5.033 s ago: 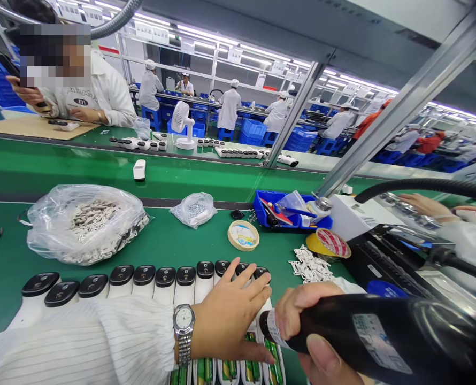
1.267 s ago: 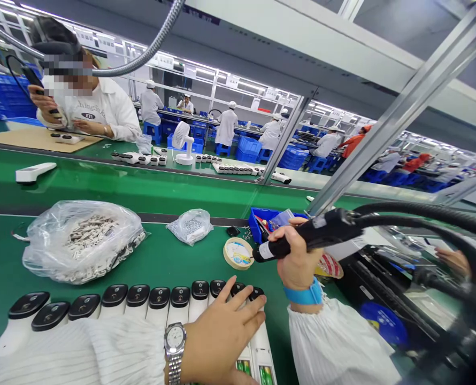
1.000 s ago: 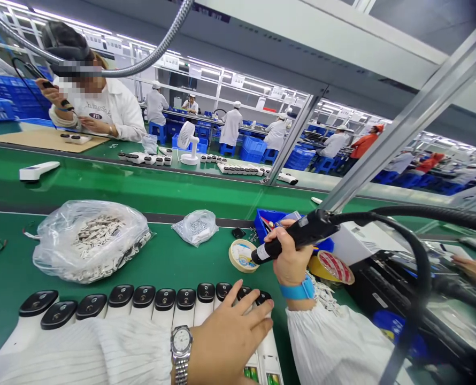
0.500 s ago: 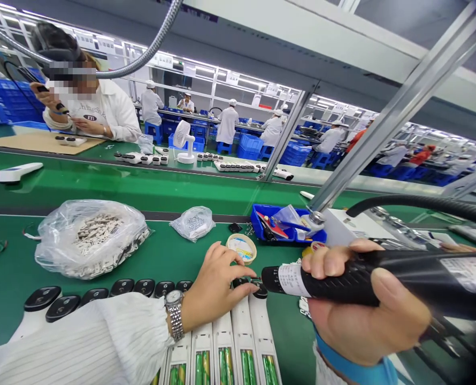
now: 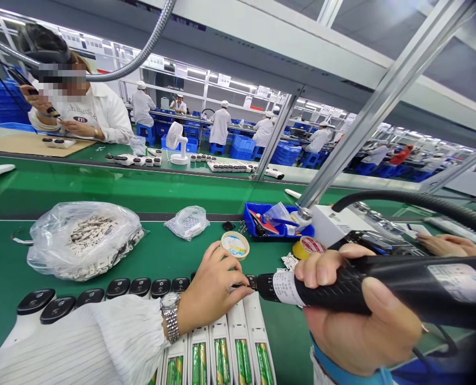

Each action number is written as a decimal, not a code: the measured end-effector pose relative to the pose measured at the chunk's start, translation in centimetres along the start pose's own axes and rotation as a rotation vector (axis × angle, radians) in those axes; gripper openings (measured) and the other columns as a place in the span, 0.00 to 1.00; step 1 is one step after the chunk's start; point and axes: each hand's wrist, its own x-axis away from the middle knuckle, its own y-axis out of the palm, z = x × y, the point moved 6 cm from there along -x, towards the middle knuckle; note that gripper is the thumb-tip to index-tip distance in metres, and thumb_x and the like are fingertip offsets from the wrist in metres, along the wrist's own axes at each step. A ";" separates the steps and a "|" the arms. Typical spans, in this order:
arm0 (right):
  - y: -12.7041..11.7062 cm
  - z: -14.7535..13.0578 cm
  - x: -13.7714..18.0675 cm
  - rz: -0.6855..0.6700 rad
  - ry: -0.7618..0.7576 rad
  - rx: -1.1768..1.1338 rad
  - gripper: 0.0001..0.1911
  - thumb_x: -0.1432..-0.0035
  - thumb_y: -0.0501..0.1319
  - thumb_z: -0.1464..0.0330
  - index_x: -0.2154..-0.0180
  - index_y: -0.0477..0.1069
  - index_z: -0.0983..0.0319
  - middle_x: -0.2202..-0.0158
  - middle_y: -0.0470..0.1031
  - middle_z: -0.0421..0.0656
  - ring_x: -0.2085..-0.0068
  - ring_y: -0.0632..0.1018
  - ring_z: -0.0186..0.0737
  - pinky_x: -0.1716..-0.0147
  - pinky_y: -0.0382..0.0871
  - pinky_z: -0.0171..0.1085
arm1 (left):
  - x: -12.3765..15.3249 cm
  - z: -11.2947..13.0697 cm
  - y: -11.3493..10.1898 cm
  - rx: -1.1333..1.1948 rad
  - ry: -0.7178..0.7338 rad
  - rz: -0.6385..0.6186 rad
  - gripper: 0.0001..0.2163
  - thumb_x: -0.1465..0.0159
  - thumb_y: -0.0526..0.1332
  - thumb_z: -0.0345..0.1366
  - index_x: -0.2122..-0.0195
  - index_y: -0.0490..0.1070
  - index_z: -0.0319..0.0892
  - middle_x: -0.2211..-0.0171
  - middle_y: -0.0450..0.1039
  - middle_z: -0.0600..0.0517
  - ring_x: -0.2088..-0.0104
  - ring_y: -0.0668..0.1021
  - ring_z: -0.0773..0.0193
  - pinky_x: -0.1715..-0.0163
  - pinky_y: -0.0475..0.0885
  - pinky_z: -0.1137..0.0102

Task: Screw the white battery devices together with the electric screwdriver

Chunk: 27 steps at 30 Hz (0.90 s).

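Note:
A black electric screwdriver (image 5: 338,283) with white labels lies in the grip of my right hand (image 5: 354,326), its nose pointing left. Right at that nose, my left hand (image 5: 216,283) holds thumb and forefinger in a pinch; anything small between them is too hidden to name. Under my left hand runs a row of white handheld devices (image 5: 254,310) with black heads and open battery bays. Green batteries (image 5: 243,361) show in several bays. More black-headed white devices (image 5: 35,302) stand to the left, partly covered by my left sleeve.
A clear bag of small white parts (image 5: 89,240) lies at left, with a bag of screws (image 5: 187,222) beyond the row. Near it are a tape roll (image 5: 236,245), a blue tool bin (image 5: 278,220) and yellow tape (image 5: 308,247). A metal post (image 5: 342,133) slants upward. Another person (image 5: 77,107) works across the bench.
My left fingertips have drawn closer together at the screwdriver's nose, and the screwdriver has shifted slightly left. The whole view has swung a little to the right.

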 end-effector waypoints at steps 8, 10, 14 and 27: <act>0.7 -0.2 0.3 -0.060 0.002 0.020 0.11 0.55 0.65 0.61 0.68 0.70 0.57 0.83 0.67 0.36 0.81 0.66 0.35 0.81 0.65 0.35 | 0.3 0.3 0.2 -0.022 0.033 -0.007 0.04 0.39 0.63 0.37 0.69 0.74 0.44 0.68 0.72 0.54 0.60 0.70 0.60 0.41 0.53 0.49; 0.6 -0.2 0.4 -0.058 -0.001 0.024 0.11 0.54 0.64 0.61 0.68 0.69 0.58 0.83 0.67 0.36 0.81 0.66 0.34 0.81 0.65 0.35 | 0.4 0.4 0.2 -0.024 0.044 -0.011 0.05 0.39 0.62 0.37 0.69 0.74 0.43 0.68 0.72 0.53 0.60 0.70 0.60 0.41 0.53 0.49; 0.1 0.2 0.2 -0.015 0.031 0.020 0.13 0.56 0.65 0.60 0.68 0.68 0.59 0.83 0.67 0.35 0.81 0.66 0.33 0.80 0.65 0.34 | 0.5 0.6 0.3 -0.016 0.073 -0.020 0.05 0.38 0.62 0.37 0.67 0.75 0.43 0.68 0.72 0.53 0.61 0.70 0.61 0.43 0.56 0.52; -0.5 0.1 0.8 -0.060 -0.007 0.067 0.11 0.53 0.63 0.62 0.67 0.69 0.59 0.83 0.67 0.36 0.81 0.68 0.34 0.80 0.66 0.34 | 0.7 1.0 0.7 0.003 0.146 -0.043 0.09 0.36 0.59 0.40 0.66 0.76 0.44 0.69 0.74 0.53 0.63 0.71 0.62 0.43 0.57 0.54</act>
